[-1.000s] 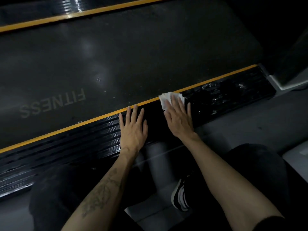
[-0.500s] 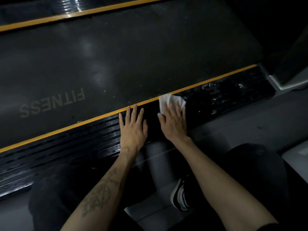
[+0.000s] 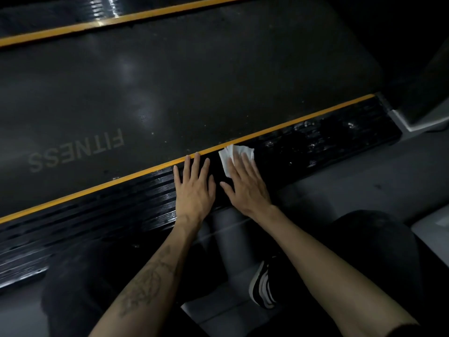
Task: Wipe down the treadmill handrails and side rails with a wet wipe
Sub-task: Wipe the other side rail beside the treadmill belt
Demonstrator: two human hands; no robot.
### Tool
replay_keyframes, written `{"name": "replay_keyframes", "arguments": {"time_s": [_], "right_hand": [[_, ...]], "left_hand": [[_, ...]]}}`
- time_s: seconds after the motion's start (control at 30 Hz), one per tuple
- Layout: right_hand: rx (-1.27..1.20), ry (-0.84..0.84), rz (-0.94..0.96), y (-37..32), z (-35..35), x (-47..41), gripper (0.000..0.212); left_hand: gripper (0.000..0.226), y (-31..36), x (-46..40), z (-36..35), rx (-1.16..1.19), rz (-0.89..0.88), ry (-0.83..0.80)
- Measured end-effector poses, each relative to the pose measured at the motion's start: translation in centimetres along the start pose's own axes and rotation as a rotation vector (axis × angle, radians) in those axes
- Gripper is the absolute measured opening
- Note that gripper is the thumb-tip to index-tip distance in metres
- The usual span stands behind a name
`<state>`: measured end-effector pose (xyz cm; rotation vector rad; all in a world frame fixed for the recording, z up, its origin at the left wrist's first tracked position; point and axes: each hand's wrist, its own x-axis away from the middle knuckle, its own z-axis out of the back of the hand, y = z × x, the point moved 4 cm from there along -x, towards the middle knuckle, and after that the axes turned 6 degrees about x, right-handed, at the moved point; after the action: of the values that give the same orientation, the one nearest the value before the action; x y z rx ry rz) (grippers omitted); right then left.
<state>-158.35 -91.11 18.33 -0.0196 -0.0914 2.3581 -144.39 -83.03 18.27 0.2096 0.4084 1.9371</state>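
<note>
Right hand (image 3: 246,184) pressed the folded white wet wipe (image 3: 229,156) flat-fingered onto the ribbed black side rail (image 3: 109,215); left hand (image 3: 194,188) rested flat, fingers straight. Pressed under fingers only, the wipe could've bunched on those ribs.

Side rail (image 3: 102,215) runs diagonally, belt (image 3: 194,81) behind it, floor (image 3: 352,181) in front. Left hand (image 3: 194,188) flat on the rail; right hand (image 3: 247,186) just right of it, flat on a wipe (image 3: 230,154) on the rail. Shoe (image 3: 262,285) on the floor, below the hands.
</note>
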Motion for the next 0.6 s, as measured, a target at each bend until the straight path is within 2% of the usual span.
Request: {"name": "replay_keyframes", "arguments": {"time_s": [0.07, 0.2, 0.27, 0.43, 0.6], "right_hand": [[0.021, 0.014, 0.036, 1.2, 0.2, -0.2, 0.071], [-0.043, 0.007, -0.165, 2.9, 1.1, -1.2, 0.077], [-0.072, 0.004, -0.191, 1.6, 1.0, -1.1, 0.082], [-0.066, 0.02, 0.065, 1.2, 0.5, -0.3, 0.078], [-0.215, 0.042, -0.178, 4.0, 1.7, -1.2, 0.086]], "left_hand": [[0.06, 0.1, 0.0, 0.1, 0.002, -0.004, 0.013], [0.06, 0.1, 0.0, 0.1, -0.006, -0.005, 0.0], [0.06, 0.1, 0.0, 0.1, -0.01, -0.001, -0.005], [0.06, 0.2, 0.0, 0.1, -0.005, -0.003, 0.011], [0.059, 0.2, 0.0, 0.1, -0.011, -0.003, 0.005]]}}
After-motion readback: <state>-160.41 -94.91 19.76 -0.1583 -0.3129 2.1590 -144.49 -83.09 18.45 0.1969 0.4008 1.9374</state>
